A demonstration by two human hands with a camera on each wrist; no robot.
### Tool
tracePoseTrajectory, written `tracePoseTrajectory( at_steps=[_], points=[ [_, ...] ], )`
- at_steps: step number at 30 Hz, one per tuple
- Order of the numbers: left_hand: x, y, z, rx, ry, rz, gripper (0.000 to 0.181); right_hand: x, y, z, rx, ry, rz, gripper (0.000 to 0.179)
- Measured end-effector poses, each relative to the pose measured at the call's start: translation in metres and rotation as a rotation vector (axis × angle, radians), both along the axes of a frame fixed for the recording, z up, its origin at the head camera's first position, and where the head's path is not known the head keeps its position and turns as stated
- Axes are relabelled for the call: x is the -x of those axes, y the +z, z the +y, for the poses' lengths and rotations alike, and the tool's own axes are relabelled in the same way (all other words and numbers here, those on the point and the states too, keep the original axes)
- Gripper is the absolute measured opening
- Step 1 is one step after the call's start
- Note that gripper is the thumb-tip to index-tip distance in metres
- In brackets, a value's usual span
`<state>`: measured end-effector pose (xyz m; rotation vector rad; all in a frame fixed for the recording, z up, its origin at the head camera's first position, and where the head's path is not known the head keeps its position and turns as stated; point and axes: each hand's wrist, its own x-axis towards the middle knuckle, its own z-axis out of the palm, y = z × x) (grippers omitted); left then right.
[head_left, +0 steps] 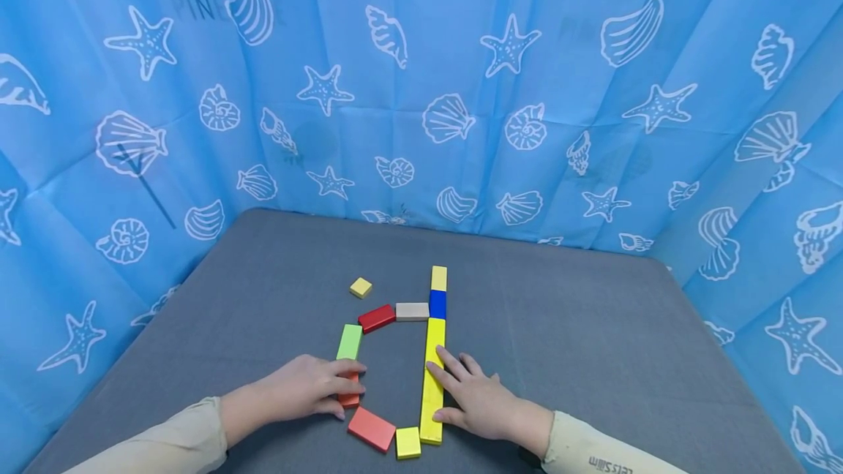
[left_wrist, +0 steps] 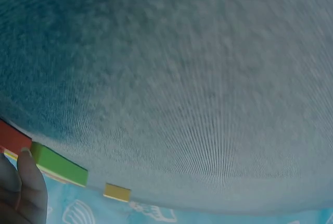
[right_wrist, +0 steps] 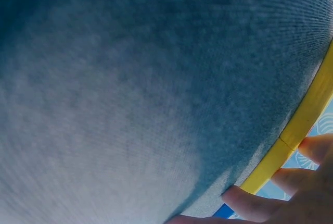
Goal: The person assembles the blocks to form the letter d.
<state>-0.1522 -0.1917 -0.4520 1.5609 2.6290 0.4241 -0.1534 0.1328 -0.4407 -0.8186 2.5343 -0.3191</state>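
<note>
Flat blocks form a closed loop with a straight upright on its right. My left hand (head_left: 306,386) lies with its fingers across an orange-red block (head_left: 349,400) on the loop's left side, partly covering it. A green block (head_left: 350,341) adjoins it. With fingers spread, my right hand (head_left: 486,402) rests its fingertips against the yellow blocks (head_left: 432,423) of the upright; a seam between two yellow blocks (right_wrist: 260,172) shows in the right wrist view. Above them come a blue block (head_left: 437,304) and a pale yellow block (head_left: 439,278).
The loop also has a dark red block (head_left: 377,318), a whitish block (head_left: 412,311), a salmon-red block (head_left: 372,429) and a yellow square block (head_left: 408,442). A small pale yellow block (head_left: 361,287) lies apart. A blue curtain (head_left: 421,93) surrounds the grey table (head_left: 560,328).
</note>
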Motion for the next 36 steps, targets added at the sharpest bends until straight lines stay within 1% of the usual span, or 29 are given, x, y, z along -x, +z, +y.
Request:
tracePoseTrajectory(
  at_steps=[4, 12, 13, 15, 16, 17, 18, 20, 21, 23, 25, 27, 28, 30, 33, 36],
  points=[
    [0.001, -0.002, 0.002, -0.004, 0.026, -0.003, 0.038, 0.000, -0.001, 0.000, -0.003, -0.003, 0.000, 0.074],
    [-0.001, -0.003, 0.003, -0.025, 0.001, 0.009, 0.037, -0.001, -0.001, 0.001, 0.002, -0.003, -0.003, 0.073],
    [-0.001, -0.003, 0.003, -0.025, 0.003, 0.004, 0.038, -0.001, -0.001, 0.002, 0.004, -0.003, -0.002, 0.073],
    [-0.002, -0.002, 0.003, -0.023, 0.026, -0.024, 0.040, -0.001, -0.001, 0.002, 0.008, -0.002, -0.002, 0.073],
    [-0.001, -0.001, 0.003, -0.026, 0.050, -0.034, 0.041, -0.001, -0.001, 0.002, 0.010, 0.000, -0.002, 0.073],
    [-0.001, -0.001, 0.003, -0.031, 0.089, -0.038, 0.041, -0.001, -0.001, 0.002, 0.011, 0.001, -0.001, 0.073],
    [-0.001, 0.000, 0.003, -0.039, 0.141, -0.031, 0.040, -0.001, -0.001, 0.002, 0.011, 0.003, -0.001, 0.073],
    [0.000, 0.001, 0.005, -0.055, 0.284, -0.001, 0.040, -0.001, -0.001, 0.002, 0.013, 0.006, 0.000, 0.073],
    [0.001, 0.002, 0.007, -0.059, 0.369, 0.019, 0.040, -0.001, -0.001, 0.003, 0.013, 0.007, 0.001, 0.073],
    [0.003, 0.002, 0.012, -0.039, 0.549, 0.023, 0.043, -0.001, -0.001, 0.003, 0.013, 0.007, 0.001, 0.073],
    [0.007, 0.002, 0.018, 0.006, 0.693, -0.017, 0.051, -0.001, -0.001, 0.003, 0.013, 0.005, 0.001, 0.073],
    [0.011, 0.001, 0.024, 0.062, 0.787, -0.082, 0.058, -0.001, -0.001, 0.004, 0.012, 0.003, 0.002, 0.072],
    [0.013, 0.001, 0.026, 0.084, 0.814, -0.112, 0.061, -0.002, -0.001, 0.003, 0.012, 0.002, 0.002, 0.072],
    [0.017, -0.001, 0.029, 0.100, 0.833, -0.148, 0.064, -0.002, 0.000, 0.003, 0.011, 0.002, 0.005, 0.072],
    [0.019, -0.001, 0.032, 0.108, 0.832, -0.171, 0.062, -0.002, 0.000, 0.002, 0.014, 0.004, 0.008, 0.072],
    [0.019, 0.001, 0.033, 0.116, 0.817, -0.176, 0.059, -0.002, 0.001, 0.001, 0.015, 0.004, 0.006, 0.072]
  ],
)
